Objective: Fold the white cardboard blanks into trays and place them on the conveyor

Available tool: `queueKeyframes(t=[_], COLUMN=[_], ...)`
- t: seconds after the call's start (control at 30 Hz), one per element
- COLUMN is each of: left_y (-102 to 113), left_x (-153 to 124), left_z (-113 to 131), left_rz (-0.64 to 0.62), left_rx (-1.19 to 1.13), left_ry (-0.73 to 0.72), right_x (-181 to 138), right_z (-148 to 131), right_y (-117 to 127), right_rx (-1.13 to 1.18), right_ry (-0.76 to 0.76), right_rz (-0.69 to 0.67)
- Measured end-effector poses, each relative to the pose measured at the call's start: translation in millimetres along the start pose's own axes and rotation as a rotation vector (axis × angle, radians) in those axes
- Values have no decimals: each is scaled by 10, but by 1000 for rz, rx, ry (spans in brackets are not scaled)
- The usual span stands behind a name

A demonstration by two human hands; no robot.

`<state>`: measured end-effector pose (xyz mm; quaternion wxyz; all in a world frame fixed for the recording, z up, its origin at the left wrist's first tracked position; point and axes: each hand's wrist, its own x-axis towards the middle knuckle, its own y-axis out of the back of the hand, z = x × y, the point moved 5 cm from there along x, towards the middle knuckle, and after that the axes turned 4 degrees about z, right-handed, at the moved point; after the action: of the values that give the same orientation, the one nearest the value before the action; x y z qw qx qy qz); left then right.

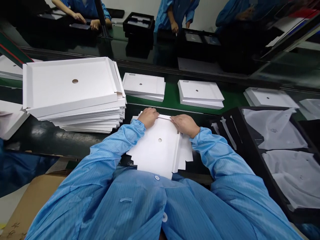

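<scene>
In front of my chest lies a partly folded white cardboard tray (pixel 156 155) with a round hole in its middle. Its right wall stands folded up, while the left side looks flat. More flat white cardboard blanks (pixel 185 150) lie under it. My left hand (pixel 149 117) is closed on the far edge near the left corner, fingers curled over it. At the far right corner my right hand (pixel 186 125) pinches the folded far flap; its fingertips are partly hidden. To the left rises a tall stack of folded white trays (pixel 52 78).
Beyond my hands, a green conveyor (pixel 171 106) carries white trays in pairs (pixel 200 89). A black case (pixel 250 140) with devices in translucent wrapping (pixel 275 128) stands at right. Co-workers in blue work across the line beside black boxes (pixel 138 25). A cardboard carton (pixel 35 196) is lower left.
</scene>
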<state>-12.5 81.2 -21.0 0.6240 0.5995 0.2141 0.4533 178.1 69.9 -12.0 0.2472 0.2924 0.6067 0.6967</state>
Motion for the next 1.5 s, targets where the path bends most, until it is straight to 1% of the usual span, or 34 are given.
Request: queueKeyframes(t=[0.13, 0.37, 0.6, 0.7, 0.8, 0.97, 1.07, 1.2, 1.3, 1.4, 1.5], left_y=[-23, -89, -72, -74, -83, -102, -110, -80, -22, 39, 93], left_x=[-27, -104, -117, -130, -143, -157, -156, -160, -169, -171, -174], left_z=[-31, -21, 8, 20, 21, -17, -36, -37, -27, -11, -6], left_rz=[-2, 33, 27, 28, 35, 16, -3, -5, 6, -3, -12], left_rx=[22, 53, 72, 63, 65, 75, 76, 81, 80, 78, 89], left_ry=[-14, -40, -27, -29, -32, -14, -8, -15, -23, -24, -8], right_x=[38, 50, 78, 131, 212, 290, 286, 264, 282, 358, 449], right_z=[11, 51, 71, 22, -49, -109, -125, -129, -148, -224, -309], right_y=[-58, -152, -35, 5, -21, -150, -186, -137, -55, 26, 56], right_rx=[22, 41, 58, 107, 161, 197, 178, 152, 179, 230, 248], right_ry=[1, 34, -11, -12, -11, -106, -128, -110, -88, -35, -11], right_rz=[-8, -7, -27, -31, -18, 20, 17, 11, 34, 58, 27])
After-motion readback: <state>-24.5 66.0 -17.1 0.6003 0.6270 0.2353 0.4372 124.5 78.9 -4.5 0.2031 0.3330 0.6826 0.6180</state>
